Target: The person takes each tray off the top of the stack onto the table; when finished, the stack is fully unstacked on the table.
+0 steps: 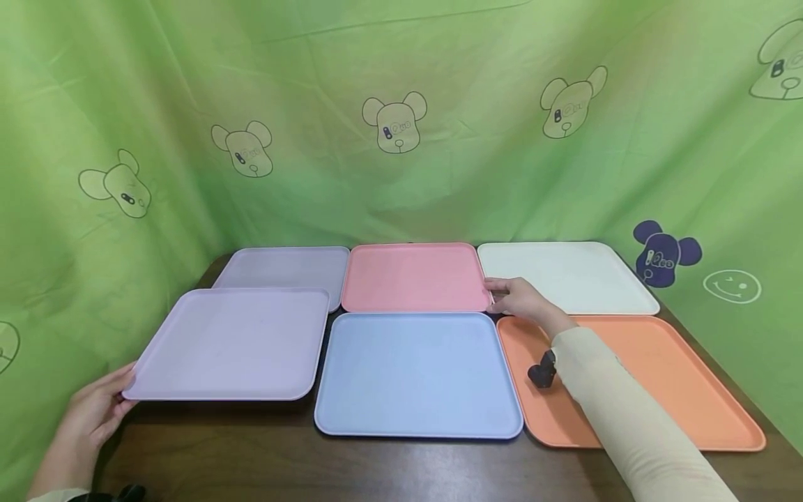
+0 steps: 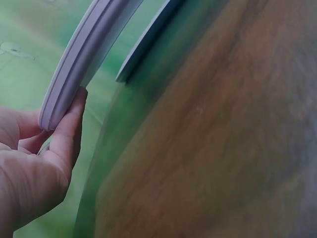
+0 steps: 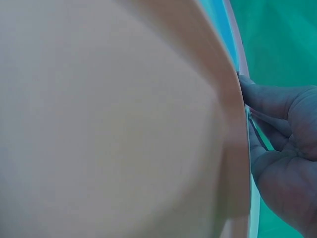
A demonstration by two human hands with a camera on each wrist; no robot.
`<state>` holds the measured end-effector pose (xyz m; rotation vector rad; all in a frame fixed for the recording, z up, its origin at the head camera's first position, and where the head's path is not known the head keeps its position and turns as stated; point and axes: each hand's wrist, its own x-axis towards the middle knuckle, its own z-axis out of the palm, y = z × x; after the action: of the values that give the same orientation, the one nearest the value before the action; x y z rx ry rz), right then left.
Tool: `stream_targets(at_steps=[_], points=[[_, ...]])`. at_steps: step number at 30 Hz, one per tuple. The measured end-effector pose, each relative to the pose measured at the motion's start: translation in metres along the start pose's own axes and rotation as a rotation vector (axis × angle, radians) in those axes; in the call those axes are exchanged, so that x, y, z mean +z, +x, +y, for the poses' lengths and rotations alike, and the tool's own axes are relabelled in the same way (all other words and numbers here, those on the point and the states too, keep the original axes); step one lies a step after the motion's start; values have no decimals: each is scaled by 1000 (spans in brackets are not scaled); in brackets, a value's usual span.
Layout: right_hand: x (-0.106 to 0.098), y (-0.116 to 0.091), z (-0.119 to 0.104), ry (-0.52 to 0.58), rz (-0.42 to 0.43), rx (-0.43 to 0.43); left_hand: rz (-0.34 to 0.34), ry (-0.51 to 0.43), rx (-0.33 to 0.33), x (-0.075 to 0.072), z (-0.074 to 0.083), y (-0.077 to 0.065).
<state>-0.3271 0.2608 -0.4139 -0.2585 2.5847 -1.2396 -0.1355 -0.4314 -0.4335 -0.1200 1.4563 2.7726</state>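
My left hand (image 1: 94, 411) pinches the near left corner of a lilac tray (image 1: 232, 348), thumb and fingers on opposite faces of its rim. In the left wrist view that tray's rim (image 2: 74, 64) stands clear of the brown table, and its far edge overlaps a second lilac tray (image 1: 288, 263) in the head view. Farther right, my right hand (image 1: 517, 298) grips the pink tray (image 1: 414, 279) by its right edge near the front corner. In the right wrist view, the orange tray (image 3: 124, 124) partly hides those fingertips.
A blue tray (image 1: 417, 376) lies at front centre, with the orange one (image 1: 665, 383) beside it under my right forearm. A white tray (image 1: 564, 275) lies at the back right. A green printed curtain (image 1: 401, 188) hangs behind and at both sides of the brown table (image 1: 376, 470).
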Motion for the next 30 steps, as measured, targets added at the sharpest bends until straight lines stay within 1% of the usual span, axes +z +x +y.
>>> stream_targets(at_steps=[3, 6, 11, 17, 27, 30], points=[[0, 0, 1, -3, -1, -2, 14, 36, -11, -4, 1, -4], [0, 0, 1, -10, 3, 3, 13, 58, -17, -8, 1, -8], [0, -1, 0, -17, 4, 0, -14, 72, -17, -16, 0, -12], [-1, -1, -1, -18, 9, -3, -38, 74, -17, -21, -3, -13], [0, 1, 1, -12, 3, -7, -12, 84, -40, -23, -5, -15], [-1, 2, 0, -12, -1, -10, 4, 105, -54, -23, -5, -15]])
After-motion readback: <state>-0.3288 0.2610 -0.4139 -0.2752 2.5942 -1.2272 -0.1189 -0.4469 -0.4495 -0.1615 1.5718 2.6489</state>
